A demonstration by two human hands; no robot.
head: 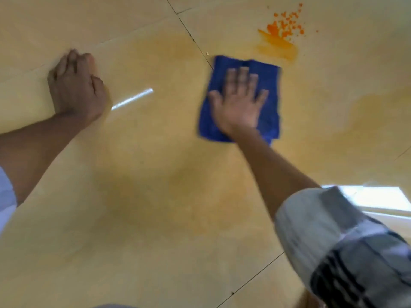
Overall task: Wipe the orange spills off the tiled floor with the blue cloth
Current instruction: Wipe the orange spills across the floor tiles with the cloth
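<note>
A blue cloth (269, 81) lies flat on the beige tiled floor (155, 196), right of centre. My right hand (239, 103) presses on it with straight, spread fingers. Just beyond the cloth's far right corner is a bright orange spill (281, 34) with several splattered drops and a smeared patch below it. Faint orange smears tint the tiles around the cloth and to the right (364, 107). My left hand (75, 87) rests on the floor at the left with its fingers curled under, holding nothing.
Dark grout lines (189, 32) cross the tiles at the top and at the lower right. A bright window reflection (378, 196) shows on the floor at the right edge. My rolled-up sleeve (333, 236) fills the lower right corner.
</note>
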